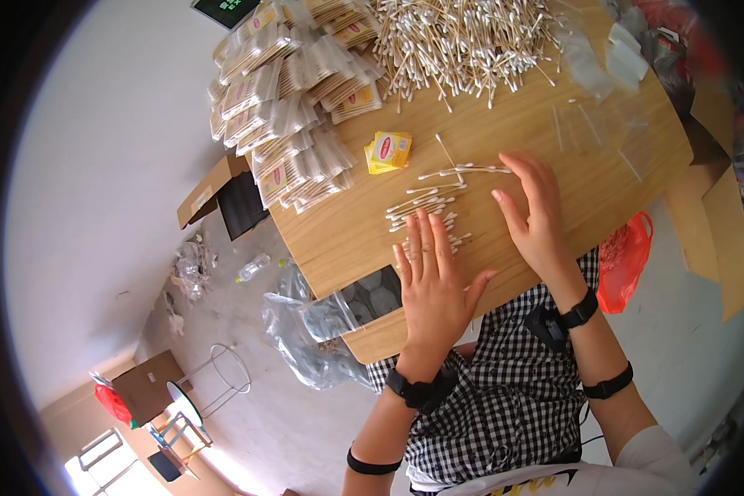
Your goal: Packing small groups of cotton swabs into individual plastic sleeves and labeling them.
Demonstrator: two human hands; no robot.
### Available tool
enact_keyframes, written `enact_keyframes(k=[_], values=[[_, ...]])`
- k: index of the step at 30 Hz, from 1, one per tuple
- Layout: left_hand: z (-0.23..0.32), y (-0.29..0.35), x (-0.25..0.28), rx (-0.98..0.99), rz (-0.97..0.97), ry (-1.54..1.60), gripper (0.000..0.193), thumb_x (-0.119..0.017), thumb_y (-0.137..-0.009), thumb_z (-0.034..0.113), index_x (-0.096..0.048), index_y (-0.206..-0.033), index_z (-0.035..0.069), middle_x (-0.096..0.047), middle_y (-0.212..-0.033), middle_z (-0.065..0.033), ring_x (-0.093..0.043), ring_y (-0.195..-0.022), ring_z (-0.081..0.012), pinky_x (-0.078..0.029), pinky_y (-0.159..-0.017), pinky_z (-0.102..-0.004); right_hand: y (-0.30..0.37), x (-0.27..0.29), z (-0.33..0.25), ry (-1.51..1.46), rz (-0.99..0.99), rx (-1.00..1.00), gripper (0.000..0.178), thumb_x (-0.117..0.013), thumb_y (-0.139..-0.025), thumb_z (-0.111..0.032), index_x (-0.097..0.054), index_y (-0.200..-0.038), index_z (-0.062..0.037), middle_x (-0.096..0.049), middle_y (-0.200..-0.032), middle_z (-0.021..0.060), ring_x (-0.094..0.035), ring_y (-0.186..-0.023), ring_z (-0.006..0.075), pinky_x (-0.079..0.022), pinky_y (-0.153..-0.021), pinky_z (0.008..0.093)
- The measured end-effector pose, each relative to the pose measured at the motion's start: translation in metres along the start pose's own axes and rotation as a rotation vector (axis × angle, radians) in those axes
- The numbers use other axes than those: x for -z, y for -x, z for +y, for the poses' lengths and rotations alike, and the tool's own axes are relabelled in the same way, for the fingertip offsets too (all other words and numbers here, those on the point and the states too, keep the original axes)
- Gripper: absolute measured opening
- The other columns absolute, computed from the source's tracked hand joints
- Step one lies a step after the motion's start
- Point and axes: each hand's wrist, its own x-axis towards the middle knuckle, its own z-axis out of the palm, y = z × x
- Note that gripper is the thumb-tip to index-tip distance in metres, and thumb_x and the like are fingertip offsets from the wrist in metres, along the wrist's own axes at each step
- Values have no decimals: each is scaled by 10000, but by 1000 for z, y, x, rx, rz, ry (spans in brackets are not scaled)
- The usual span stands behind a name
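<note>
My left hand (432, 285) lies flat over a small group of cotton swabs (422, 203) near the table's front edge. Its fingers are stretched out, the thumb apart, and they hide part of the group. To the right, my right hand (537, 211) hovers with thumb and forefinger spread apart. Its forefinger tip is at the end of a loose cotton swab (484, 169); whether they touch I cannot tell. Just beyond the group, a few more swabs lie crossed. A small stack of yellow cards (388, 152) with a red emblem rests to the left of them.
A large heap of loose cotton swabs (471, 41) covers the table's far side. Filled clear packets (281, 124) are piled at the far left. Empty clear bags (628, 62) lie at the far right. A red plastic bag (624, 264) hangs by the table's right edge.
</note>
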Motion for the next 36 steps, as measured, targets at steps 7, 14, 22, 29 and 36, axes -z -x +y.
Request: enact_keyframes(k=[7, 14, 22, 29, 36], values=[[-26, 51, 27, 104, 164, 235, 1008, -788, -804, 213, -135, -1535, -25, -118, -1587, -298, -86, -1484, -453, -88, -1173, -596, 51, 13, -53, -101, -447, 91, 874, -813, -726, -359, -400, -1435, -59, -456, -1441, 149, -389, -1376, 359, -319, -1126, 517], [-39, 29, 23, 158, 183, 139, 918, -736, -848, 169, -154, -1530, -31, -178, -1583, -268, -146, -1485, -413, -150, -1175, -577, 31, -21, -58, -84, -263, -3, 907, -842, -689, -131, -362, -1453, -46, -433, -1450, 157, -369, -1380, 374, -313, -1132, 520], [-10, 2, -6, -2, 21, -99, 993, -568, -854, 601, -264, -1476, -111, -242, -1564, -267, -205, -1476, -384, -209, -1179, -521, 24, -25, -35, -254, -38, -120, 533, -641, -897, -22, -425, -1384, 3, -456, -1422, 173, -403, -1367, 343, -348, -1116, 442], [-16, -20, -8, 19, 75, -168, 901, -560, -902, 511, -265, -1471, -123, -244, -1561, -278, -217, -1474, -379, -207, -1186, -497, 22, -29, -38, -267, -52, -106, 510, -642, -895, -29, -445, -1364, 4, -492, -1392, 169, -428, -1349, 336, -358, -1109, 435], [-16, -37, -12, 54, 152, -199, 859, -552, -911, 451, -260, -1464, -138, -246, -1553, -296, -219, -1471, -390, -211, -1182, -500, 21, -28, -36, -276, -44, -101, 478, -638, -890, -23, -466, -1336, 1, -516, -1366, 166, -472, -1299, 341, -385, -1084, 432]])
